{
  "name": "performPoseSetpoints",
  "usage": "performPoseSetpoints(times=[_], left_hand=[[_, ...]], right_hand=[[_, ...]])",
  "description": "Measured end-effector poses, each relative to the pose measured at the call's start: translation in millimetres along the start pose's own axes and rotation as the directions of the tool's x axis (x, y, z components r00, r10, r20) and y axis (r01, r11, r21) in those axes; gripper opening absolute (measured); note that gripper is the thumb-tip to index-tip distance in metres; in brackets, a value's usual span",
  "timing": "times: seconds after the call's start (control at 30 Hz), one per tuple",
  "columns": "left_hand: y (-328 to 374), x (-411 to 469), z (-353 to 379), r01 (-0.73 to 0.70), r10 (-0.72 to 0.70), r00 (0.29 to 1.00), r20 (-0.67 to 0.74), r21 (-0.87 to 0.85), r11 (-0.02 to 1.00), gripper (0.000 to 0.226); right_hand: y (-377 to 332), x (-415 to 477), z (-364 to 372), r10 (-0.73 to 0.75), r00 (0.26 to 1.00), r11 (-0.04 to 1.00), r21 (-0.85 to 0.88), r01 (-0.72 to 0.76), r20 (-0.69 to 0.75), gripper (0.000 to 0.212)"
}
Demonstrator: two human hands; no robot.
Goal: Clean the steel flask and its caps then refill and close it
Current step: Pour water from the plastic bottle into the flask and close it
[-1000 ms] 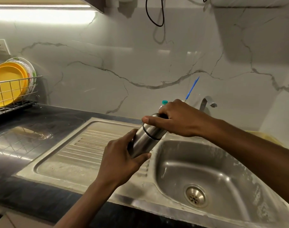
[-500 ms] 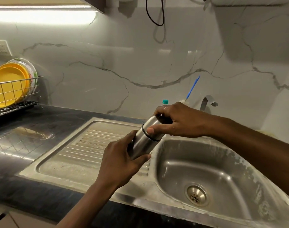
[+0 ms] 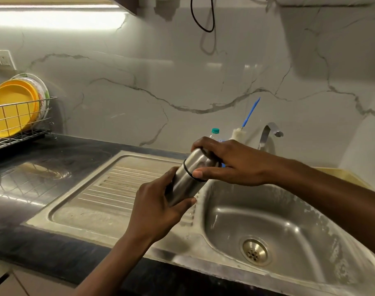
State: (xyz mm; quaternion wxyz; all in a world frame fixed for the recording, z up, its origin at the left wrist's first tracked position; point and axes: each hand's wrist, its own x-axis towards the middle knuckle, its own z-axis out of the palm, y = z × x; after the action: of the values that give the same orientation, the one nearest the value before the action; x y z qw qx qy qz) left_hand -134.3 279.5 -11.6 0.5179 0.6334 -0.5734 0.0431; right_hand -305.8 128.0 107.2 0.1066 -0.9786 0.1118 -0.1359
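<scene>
The left hand (image 3: pixel 158 212) grasps the lower body of the steel flask (image 3: pixel 183 184), with its fingers curled round it. The flask is tilted, and its top end points up toward the right hand (image 3: pixel 235 163), which grips the cap (image 3: pixel 198 160) with thumb and fingers. The sink (image 3: pixel 289 212) lies below both hands. A small bottle (image 3: pixel 215 131) and the tap (image 3: pixel 267 133) stand just behind the right hand.

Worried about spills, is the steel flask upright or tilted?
Tilted: the flask leans rightward, left hand gripping its body, right hand around its cap.
</scene>
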Motion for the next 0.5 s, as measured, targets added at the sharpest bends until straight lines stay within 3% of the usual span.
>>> performPoseSetpoints(times=[0.37,0.5], left_hand=[[-11.3,18.0,3.4,0.003,-0.002,0.999,-0.045,0.014,1.000,0.079],[-23.3,42.0,10.6,0.080,-0.086,0.995,-0.057,-0.114,0.990,0.074]], right_hand=[[-0.6,0.9,-2.1,0.140,0.983,0.983,0.134,-0.124,-0.116,0.056],[6.5,-4.6,-7.2,0.220,0.949,0.967,0.177,-0.182,-0.227,0.069]])
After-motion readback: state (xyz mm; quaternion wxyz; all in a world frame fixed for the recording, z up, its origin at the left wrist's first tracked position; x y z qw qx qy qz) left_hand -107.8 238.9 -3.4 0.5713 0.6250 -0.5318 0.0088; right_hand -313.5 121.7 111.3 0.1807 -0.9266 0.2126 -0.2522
